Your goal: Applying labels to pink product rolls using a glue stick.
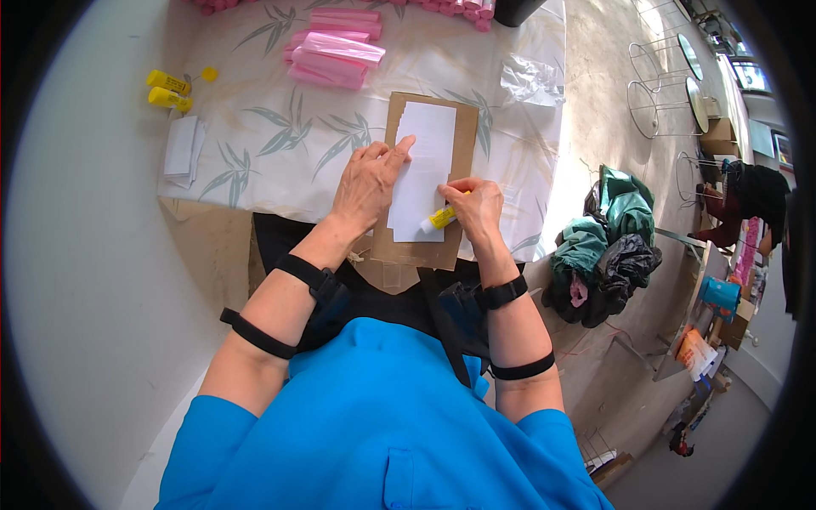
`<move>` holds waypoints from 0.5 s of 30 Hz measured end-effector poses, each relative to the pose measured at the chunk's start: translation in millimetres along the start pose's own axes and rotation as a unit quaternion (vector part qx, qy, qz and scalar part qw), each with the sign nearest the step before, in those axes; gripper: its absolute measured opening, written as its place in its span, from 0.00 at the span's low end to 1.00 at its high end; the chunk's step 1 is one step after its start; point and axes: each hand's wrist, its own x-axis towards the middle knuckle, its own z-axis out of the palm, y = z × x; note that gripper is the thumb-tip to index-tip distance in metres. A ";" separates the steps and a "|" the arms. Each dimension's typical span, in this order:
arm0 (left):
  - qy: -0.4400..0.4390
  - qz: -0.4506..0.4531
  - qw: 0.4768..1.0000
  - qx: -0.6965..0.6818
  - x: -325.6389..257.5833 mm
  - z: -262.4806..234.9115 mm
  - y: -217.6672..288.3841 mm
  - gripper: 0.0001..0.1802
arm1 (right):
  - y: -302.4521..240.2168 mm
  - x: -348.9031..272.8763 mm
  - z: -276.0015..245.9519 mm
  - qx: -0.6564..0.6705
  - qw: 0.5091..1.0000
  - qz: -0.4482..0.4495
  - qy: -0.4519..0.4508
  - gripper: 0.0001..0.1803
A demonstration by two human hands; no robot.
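White paper strips (429, 127) lie stacked lengthwise on a piece of brown cardboard (466, 140) at the table's near edge. My left hand (365, 183) rests on the left side of the stack, thumb and fingers touching the paper and holding nothing. A yellow glue stick (440, 218) is gripped in my right hand (481, 206), tilted, with its white end pointing down-left over the lower part of the paper. The fingers of my right hand partly cover the glue stick, and whether its end touches the paper is hard to tell.
Pink rolled plastic bundles (336, 55) lie at the far side of the patterned tablecloth (280, 110). To the left are two yellow glue sticks (170, 91), a yellow cap (209, 74) and white paper slips (181, 149). Crumpled clear plastic (529, 81) sits right; bags (608, 246) lie on the floor.
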 end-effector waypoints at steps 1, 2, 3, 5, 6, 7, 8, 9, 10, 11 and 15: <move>-0.007 0.000 1.000 0.001 0.5 -0.8 -0.4 0.32 | -0.6 -1.1 -1.7 -0.006 1.000 -0.006 0.004 0.13; -0.014 0.001 1.000 0.001 1.0 -1.4 -0.4 0.32 | -0.5 -2.0 -3.3 -0.012 1.000 -0.011 0.009 0.14; -0.013 0.001 1.000 0.002 0.6 -1.2 -0.8 0.32 | 0.4 -2.6 -4.7 -0.012 1.000 -0.012 0.009 0.14; -0.018 -0.003 1.000 0.010 -0.3 -0.7 -1.5 0.32 | 3.0 -3.7 -8.4 -0.040 0.999 -0.022 0.021 0.13; -0.018 -0.003 1.000 0.010 -0.2 -1.0 -0.9 0.32 | 4.5 -4.2 -11.1 -0.041 0.999 -0.022 0.021 0.13; -0.016 -0.002 1.000 0.005 -0.2 -1.3 -0.5 0.31 | 6.1 -4.5 -13.6 0.006 1.000 -0.013 -0.002 0.12; -0.015 -0.002 1.000 0.000 -0.4 -1.8 -0.2 0.31 | 7.1 -4.7 -14.8 0.052 0.998 -0.003 -0.025 0.12; -0.015 0.000 1.000 0.000 0.0 -2.3 0.0 0.31 | 8.4 -4.7 -14.5 0.053 0.998 -0.003 -0.024 0.12; -0.018 -0.006 1.000 -0.009 0.1 -3.3 -0.3 0.31 | 9.5 -4.7 -12.9 0.068 0.997 -0.003 -0.033 0.11; -0.021 -0.013 1.000 -0.017 0.3 -4.0 -0.4 0.30 | 10.3 -4.5 -11.3 0.083 0.996 -0.004 -0.042 0.11; -0.026 -0.016 0.999 -0.027 4.6 -5.6 0.2 0.30 | 7.1 0.4 -3.8 0.054 0.998 -0.005 -0.042 0.11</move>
